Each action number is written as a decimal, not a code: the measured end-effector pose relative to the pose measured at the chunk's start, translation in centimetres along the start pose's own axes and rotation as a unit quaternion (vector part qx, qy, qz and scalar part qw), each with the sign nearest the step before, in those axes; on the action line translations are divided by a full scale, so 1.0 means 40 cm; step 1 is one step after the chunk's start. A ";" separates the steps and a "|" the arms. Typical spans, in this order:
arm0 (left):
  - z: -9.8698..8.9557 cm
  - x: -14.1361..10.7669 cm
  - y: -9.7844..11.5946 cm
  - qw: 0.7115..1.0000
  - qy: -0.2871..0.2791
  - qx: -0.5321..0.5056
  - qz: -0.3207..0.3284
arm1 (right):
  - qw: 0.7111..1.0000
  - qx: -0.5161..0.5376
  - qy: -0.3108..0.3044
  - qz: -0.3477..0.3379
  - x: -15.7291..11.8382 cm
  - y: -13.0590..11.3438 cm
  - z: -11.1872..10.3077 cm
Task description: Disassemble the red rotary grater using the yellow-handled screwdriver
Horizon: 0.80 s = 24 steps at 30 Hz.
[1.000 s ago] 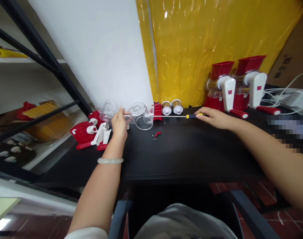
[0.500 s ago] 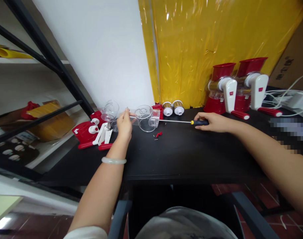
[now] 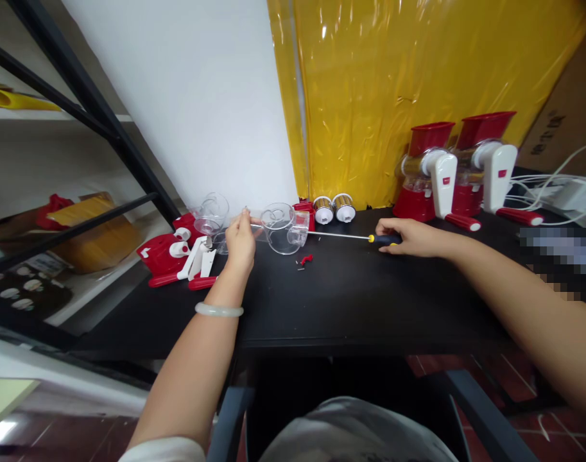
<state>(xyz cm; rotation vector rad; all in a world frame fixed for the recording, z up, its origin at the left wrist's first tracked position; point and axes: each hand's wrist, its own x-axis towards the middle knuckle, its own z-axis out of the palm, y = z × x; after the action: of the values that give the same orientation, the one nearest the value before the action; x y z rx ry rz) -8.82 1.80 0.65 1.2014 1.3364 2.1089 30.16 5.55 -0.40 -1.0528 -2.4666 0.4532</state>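
Note:
My right hand (image 3: 402, 236) is closed on the dark blue and yellow handle of a long screwdriver (image 3: 338, 235). Its metal shaft runs level to the left, into a clear plastic grater housing (image 3: 280, 236) lying on its side. At the housing's left end, my left hand (image 3: 242, 237) grips it with fingers closed; the fingertips are partly hidden. A small red plastic piece (image 3: 307, 260) and tiny screws (image 3: 300, 269) lie on the black table (image 3: 331, 301) in front of the housing.
Two drum grater blades (image 3: 334, 209) stand behind the housing. To the left are red grater bases with white cranks (image 3: 196, 260) and another clear housing (image 3: 213, 212). Two assembled red and white graters (image 3: 430, 173) stand at the back right, near white cables (image 3: 552, 186).
The fingers of my right hand have shifted slightly around the screwdriver handle, which shows turned a little. My left hand and the housing stay in place.

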 end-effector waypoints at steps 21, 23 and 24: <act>0.001 -0.004 0.005 1.000 -0.003 0.012 0.000 | 1.000 -0.016 0.002 0.000 0.002 -0.008 0.001; 0.001 -0.004 0.004 1.000 -0.009 0.011 0.004 | 1.000 -0.006 -0.015 0.012 -0.001 -0.011 0.002; 0.000 -0.004 0.003 1.000 -0.010 0.013 0.006 | 0.999 0.001 -0.030 0.022 -0.002 -0.012 0.003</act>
<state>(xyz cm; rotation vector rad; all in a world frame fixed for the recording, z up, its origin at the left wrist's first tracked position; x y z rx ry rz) -8.71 1.64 0.68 1.2406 1.3546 2.0886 29.84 5.15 -0.31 -1.1089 -2.4981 0.5081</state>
